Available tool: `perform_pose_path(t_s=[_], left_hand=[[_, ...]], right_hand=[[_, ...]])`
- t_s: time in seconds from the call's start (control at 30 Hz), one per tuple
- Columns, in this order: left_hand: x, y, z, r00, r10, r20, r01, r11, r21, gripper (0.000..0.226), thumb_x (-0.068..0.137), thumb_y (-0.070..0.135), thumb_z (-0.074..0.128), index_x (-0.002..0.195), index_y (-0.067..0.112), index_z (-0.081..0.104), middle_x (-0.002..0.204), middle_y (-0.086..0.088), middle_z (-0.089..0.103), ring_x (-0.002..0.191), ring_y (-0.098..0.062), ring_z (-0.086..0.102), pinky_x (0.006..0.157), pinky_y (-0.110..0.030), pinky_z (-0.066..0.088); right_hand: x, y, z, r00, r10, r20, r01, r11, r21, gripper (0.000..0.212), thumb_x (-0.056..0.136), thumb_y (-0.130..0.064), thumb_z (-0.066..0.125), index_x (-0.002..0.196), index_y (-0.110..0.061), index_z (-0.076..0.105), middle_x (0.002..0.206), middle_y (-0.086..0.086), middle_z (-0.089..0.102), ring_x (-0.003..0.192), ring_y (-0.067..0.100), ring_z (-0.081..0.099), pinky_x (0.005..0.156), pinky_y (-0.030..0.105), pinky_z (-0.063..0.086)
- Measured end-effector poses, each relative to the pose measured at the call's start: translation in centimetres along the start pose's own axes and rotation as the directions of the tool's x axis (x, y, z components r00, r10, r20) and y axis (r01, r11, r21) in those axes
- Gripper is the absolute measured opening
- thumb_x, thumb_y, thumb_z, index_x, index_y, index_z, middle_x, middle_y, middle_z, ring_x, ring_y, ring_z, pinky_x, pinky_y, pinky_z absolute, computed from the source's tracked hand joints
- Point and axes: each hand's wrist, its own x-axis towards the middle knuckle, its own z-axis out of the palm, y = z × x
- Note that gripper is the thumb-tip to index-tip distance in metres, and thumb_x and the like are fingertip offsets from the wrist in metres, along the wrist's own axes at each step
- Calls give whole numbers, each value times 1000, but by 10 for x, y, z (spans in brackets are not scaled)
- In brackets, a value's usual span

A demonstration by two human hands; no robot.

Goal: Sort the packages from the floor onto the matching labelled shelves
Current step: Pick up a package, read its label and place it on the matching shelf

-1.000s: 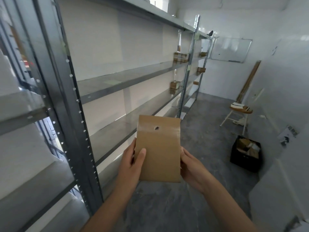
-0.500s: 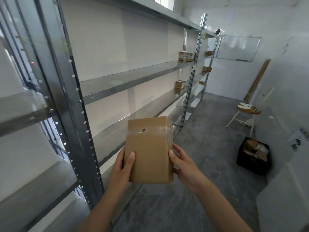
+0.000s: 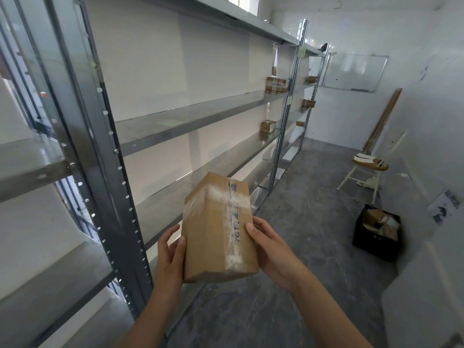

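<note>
I hold a brown cardboard package (image 3: 213, 234) upright in front of me, sealed with clear tape and marked with dark writing on its top and right face. My left hand (image 3: 170, 257) grips its left side and my right hand (image 3: 271, 249) grips its right side. It hangs just in front of the lower shelf (image 3: 175, 197) of the grey metal shelving (image 3: 105, 151) on my left. A green label (image 3: 170, 121) lies on the shelf above. Several small brown packages (image 3: 276, 84) sit on the far shelves.
A black crate (image 3: 375, 233) with more packages stands on the grey floor at the right wall. Beyond it is a wooden stool (image 3: 369, 164), a plank leaning on the wall and a whiteboard (image 3: 354, 71) at the far end.
I have turned the package in my hands, so its taped, written face now shows instead of the plain face with the small hole. The view has shifted slightly left.
</note>
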Motion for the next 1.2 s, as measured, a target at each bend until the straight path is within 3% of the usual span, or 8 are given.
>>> perform_pose_path(t_s=[0.27, 0.37, 0.5, 0.63, 0.77, 0.87, 1.1, 1.2], left_hand=[[-7, 6, 4, 982, 174, -78, -162, 977, 136, 20, 105, 19, 47, 120, 23, 60, 123, 6, 64, 115, -11, 61, 91, -27, 48], [-13, 10, 5, 974, 203, -104, -181, 966, 185, 21, 105, 18, 47, 114, 31, 60, 117, 10, 65, 106, -2, 62, 83, -14, 49], [-19, 14, 5, 972, 202, -116, -181, 968, 172, 14, 101, 36, 50, 110, 36, 61, 112, 13, 67, 100, 3, 63, 73, -7, 50], [-20, 21, 6, 992, 89, -93, -79, 992, 102, 42, 87, 59, 49, 109, 25, 59, 112, 4, 68, 103, -12, 67, 78, -22, 50], [-22, 25, 8, 998, 26, -52, -21, 996, 85, 54, 81, 68, 44, 113, 26, 56, 112, 7, 66, 100, -9, 68, 82, -30, 51], [-23, 25, 8, 1000, 17, -19, -15, 995, 97, 53, 82, 68, 42, 114, 28, 54, 118, 3, 65, 108, -15, 66, 93, -40, 53], [-26, 23, 11, 1000, -16, 4, 14, 977, 212, 41, 84, 71, 33, 100, 42, 56, 112, 3, 66, 107, -19, 65, 97, -46, 50], [-24, 22, 11, 1000, -3, 18, -2, 961, 276, 30, 91, 63, 34, 103, 49, 58, 116, 10, 57, 117, -19, 57, 94, -34, 47]], right_hand=[[-3, 6, 4, 999, -32, 26, 32, 999, -27, 37, 89, -41, 72, 125, -32, 68, 130, 0, 71, 107, 17, 71, 93, 42, 58], [-3, 10, 5, 999, -30, 15, 31, 999, -9, 28, 97, -42, 63, 124, -33, 67, 131, 3, 70, 109, 20, 67, 103, 49, 52], [-7, 12, 11, 1000, -27, -4, 27, 999, -25, 33, 105, -49, 44, 129, -36, 64, 127, -2, 73, 103, 16, 74, 85, 35, 60], [-10, 11, 15, 997, -62, -48, 53, 986, -160, 28, 106, -47, 43, 125, -44, 63, 124, 2, 74, 99, 19, 75, 75, 27, 59], [-9, 14, 13, 995, -85, -44, 77, 984, -161, 27, 105, -42, 48, 127, -43, 64, 126, 6, 72, 115, 26, 71, 84, 35, 62], [-10, 15, 12, 995, -90, -37, 84, 987, -136, 34, 101, -46, 51, 132, -39, 63, 128, 6, 72, 117, 24, 70, 92, 43, 61], [-8, 11, 6, 999, -50, 11, 51, 989, -137, 38, 101, -44, 52, 134, -27, 63, 128, 16, 71, 105, 20, 72, 83, 28, 57], [-8, 9, 0, 999, -52, 2, 52, 992, -112, 45, 96, -43, 57, 136, -24, 63, 130, 11, 73, 116, 21, 70, 93, 30, 56]])
